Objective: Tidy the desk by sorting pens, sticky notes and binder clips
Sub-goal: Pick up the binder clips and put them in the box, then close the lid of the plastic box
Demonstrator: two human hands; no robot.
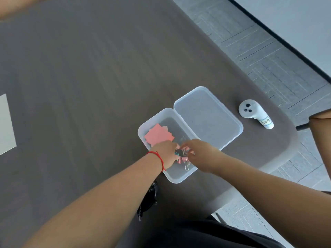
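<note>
Clear hinged plastic box [179, 178]: pink square sticky notes [158, 134] inside; both hands, left [165, 154] and right [198, 153], pinching small metal binder clips [184, 161] over it for sorting.

Both hands [165, 153] [198, 154] reach into clear box [179, 178], seemingly fingering binder clips [185, 161].

Bare forearms; red string bracelet [157, 157] on left wrist.

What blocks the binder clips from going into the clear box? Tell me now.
Nothing visible does. The clear box lies open, its hinged lid flat beside it. The binder clips are already inside, with the left hand and right hand over them. The pink sticky notes lie at the far end, apart.
</note>
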